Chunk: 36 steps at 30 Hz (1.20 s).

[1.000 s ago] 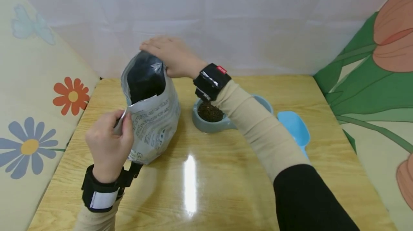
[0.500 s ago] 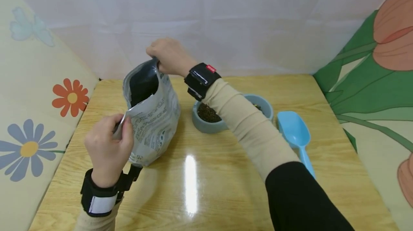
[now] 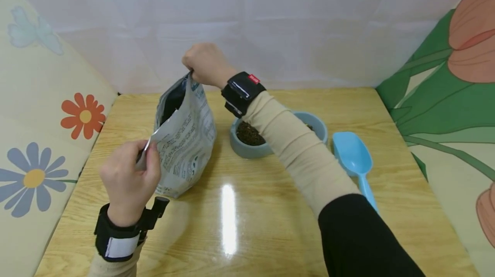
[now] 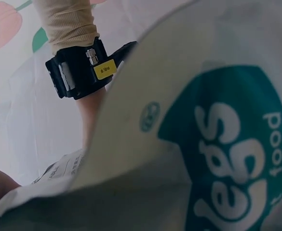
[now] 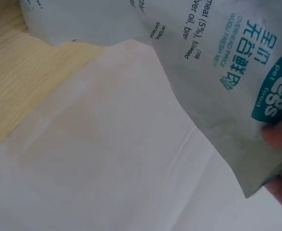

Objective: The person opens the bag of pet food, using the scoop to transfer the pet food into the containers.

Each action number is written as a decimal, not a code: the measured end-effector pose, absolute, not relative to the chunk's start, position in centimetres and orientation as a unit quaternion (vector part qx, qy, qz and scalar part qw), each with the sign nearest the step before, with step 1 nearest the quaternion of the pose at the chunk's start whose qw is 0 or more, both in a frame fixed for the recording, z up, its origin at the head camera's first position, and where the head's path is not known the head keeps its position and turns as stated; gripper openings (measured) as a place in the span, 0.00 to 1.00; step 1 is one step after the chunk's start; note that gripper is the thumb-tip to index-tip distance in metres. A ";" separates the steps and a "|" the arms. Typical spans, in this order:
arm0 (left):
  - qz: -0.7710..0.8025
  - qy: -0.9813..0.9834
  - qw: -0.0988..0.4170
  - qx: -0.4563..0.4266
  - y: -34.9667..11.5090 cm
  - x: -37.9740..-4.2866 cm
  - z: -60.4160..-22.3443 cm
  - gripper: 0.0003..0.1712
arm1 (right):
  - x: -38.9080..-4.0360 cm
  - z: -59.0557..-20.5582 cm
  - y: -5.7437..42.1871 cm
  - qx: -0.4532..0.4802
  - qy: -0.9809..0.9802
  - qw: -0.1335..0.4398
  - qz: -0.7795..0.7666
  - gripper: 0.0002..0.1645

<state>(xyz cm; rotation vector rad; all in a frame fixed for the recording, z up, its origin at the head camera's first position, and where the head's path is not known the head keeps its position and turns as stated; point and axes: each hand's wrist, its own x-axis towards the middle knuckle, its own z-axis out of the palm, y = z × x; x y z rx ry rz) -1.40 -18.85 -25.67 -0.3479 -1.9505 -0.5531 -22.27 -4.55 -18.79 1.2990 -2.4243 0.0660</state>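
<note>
A silvery-grey pet food bag stands on the left of the table, its mouth partly open and its dark lining showing. With thumb and curled fingers, my left hand pinches the near corner of the bag's rim. At the far corner my right hand grips the rim, and the right wrist view has its fingertips on the bag. Large lettering on the bag's face fills most of the left wrist view. What lies inside the bag is hidden.
Under my right forearm sits a grey-blue double bowl, with brown dry food in its left part; the forearm covers its middle. A light blue scoop lies to the right on the wooden table. A white sheet hangs behind.
My right hand has shifted slightly right along the rim and now curls round its far corner. The bag's mouth has narrowed. My left hand stays nearly in place.
</note>
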 end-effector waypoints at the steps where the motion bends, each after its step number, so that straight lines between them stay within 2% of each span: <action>1: -0.232 -0.812 0.516 -0.145 -18.9 -1.4 -25.7 0.11 | -22.3 -18.8 -4.5 0.464 -0.864 0.195 0.019 0.18; 8: -0.241 -0.812 0.510 -0.148 -18.9 -1.6 -25.6 0.11 | -21.8 -18.4 -4.2 0.466 -0.861 0.201 -0.016 0.15; 13: -0.241 -0.818 0.501 -0.150 -18.9 -1.7 -25.7 0.12 | -21.5 -18.2 -4.1 0.477 -0.864 0.163 -0.022 0.14; 20: -0.236 -0.820 0.504 -0.137 -19.2 -1.6 -25.6 0.11 | -20.4 -17.6 -4.1 0.525 -0.843 0.109 0.042 0.29; 24: -0.233 -0.819 0.508 -0.133 -19.3 -1.6 -25.5 0.12 | -19.9 -17.7 -4.5 0.564 -0.809 0.128 0.104 0.25; 29: -0.238 -0.814 0.513 -0.135 -19.3 -1.6 -25.6 0.12 | -19.7 -18.5 -5.1 0.569 -0.795 0.175 0.115 0.13; 36: -0.240 -0.813 0.513 -0.138 -19.2 -1.6 -25.7 0.11 | -19.8 -19.5 -5.6 0.536 -0.809 0.209 0.119 0.17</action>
